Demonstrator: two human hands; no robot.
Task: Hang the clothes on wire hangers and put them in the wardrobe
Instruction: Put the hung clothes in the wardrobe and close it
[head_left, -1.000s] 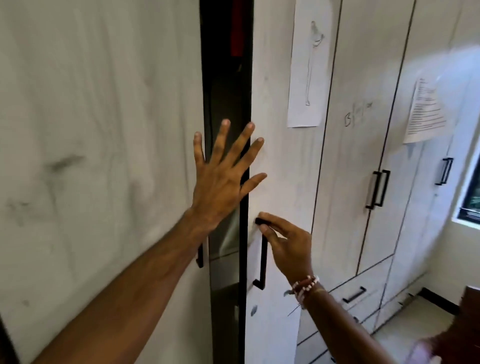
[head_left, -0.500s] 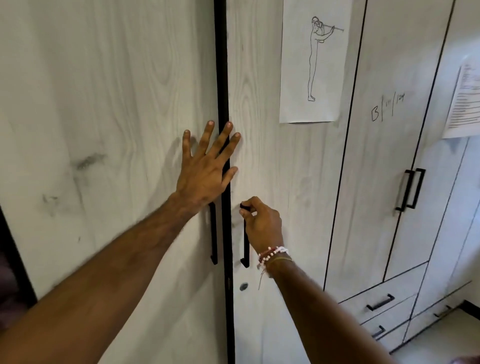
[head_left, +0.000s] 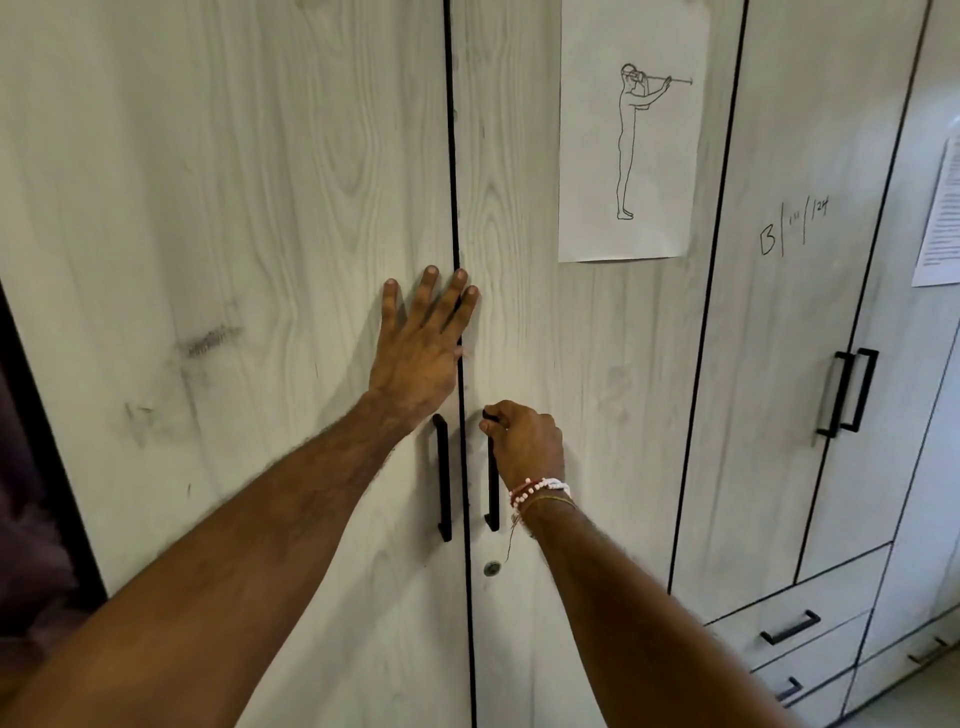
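Nearest me, the person's two bare forearms are reaching forward, the right wrist wearing a red-and-white beaded bracelet (head_left: 540, 487). Just past it the right hand (head_left: 524, 441) is curling round the top of a black metal bar handle (head_left: 492, 506) and gripping it. The left hand (head_left: 421, 343) is lying flat with its fingers straight, pressing near the dark seam, and its fingertips are reaching across that line. The matching left handle (head_left: 442, 478) is hanging free below that wrist.

Both hands are working on the pale wood-grain wardrobe. Its left door (head_left: 234, 208) and right door (head_left: 524, 322) are sitting flush, with a small round keyhole (head_left: 491, 568) just under the gripped handle. Higher on the right door a white paper sheet (head_left: 631, 130) is showing a line drawing of a standing figure. Farther right, neighbouring doors (head_left: 779, 364) and black-handled drawers (head_left: 789, 626) are running toward the corner.

No clothes or wire hangers are showing — whether they are hanging inside, I cannot tell. I'd judge this to be the closing step. The next move is calling for a gentle release: easing the palm off, letting go of the handle, and checking that neither door is springing back.
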